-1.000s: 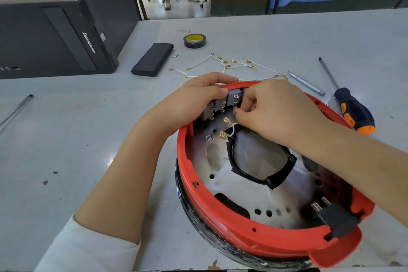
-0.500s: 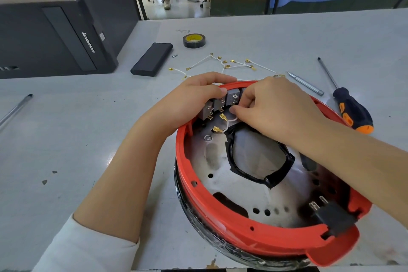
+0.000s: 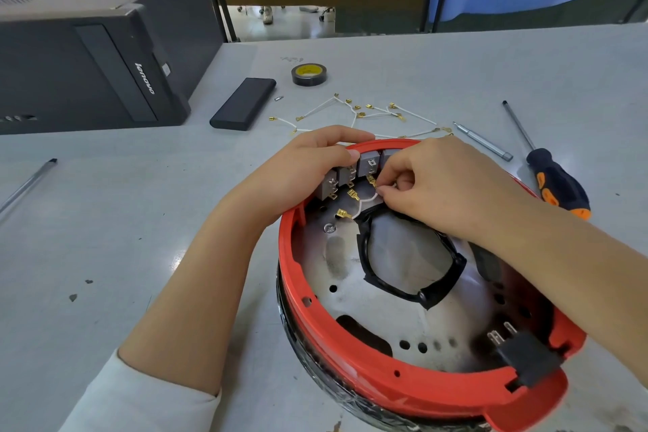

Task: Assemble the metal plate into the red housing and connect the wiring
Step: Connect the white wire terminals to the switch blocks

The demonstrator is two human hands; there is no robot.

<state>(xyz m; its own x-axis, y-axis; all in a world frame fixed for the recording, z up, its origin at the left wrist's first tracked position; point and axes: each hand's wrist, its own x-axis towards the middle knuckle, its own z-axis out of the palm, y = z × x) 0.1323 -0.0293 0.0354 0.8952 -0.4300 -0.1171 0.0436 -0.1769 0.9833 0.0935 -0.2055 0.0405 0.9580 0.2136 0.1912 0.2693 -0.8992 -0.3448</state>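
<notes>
- The red housing (image 3: 350, 354) sits on the table (image 3: 491, 74) near its front edge, right of the middle, open side up
- The metal plate (image 3: 336, 266) lies inside the housing, with a black taped ring (image 3: 364, 256) on its middle
- A row of grey switch blocks (image 3: 350, 174) lines the housing's far rim
- The left hand (image 3: 301, 168) grips that far rim, fingers curled over the blocks and the rim's edge
- The right hand (image 3: 452, 189) reaches in from the right, its fingers (image 3: 385, 190) pinching a white wire (image 3: 366, 205) with brass terminals just below the blocks
- A black plug connector (image 3: 526, 358) sits at the housing's near right rim
- Loose white wires (image 3: 368, 112) lie beyond the housing, with a tape roll (image 3: 309, 74) and a black flat case (image 3: 243, 103) towards the far edge
- An orange-and-black screwdriver (image 3: 554, 179) and a metal bit (image 3: 484, 142) lie at the right
- A black computer case (image 3: 87, 56) stands at the far left corner
</notes>
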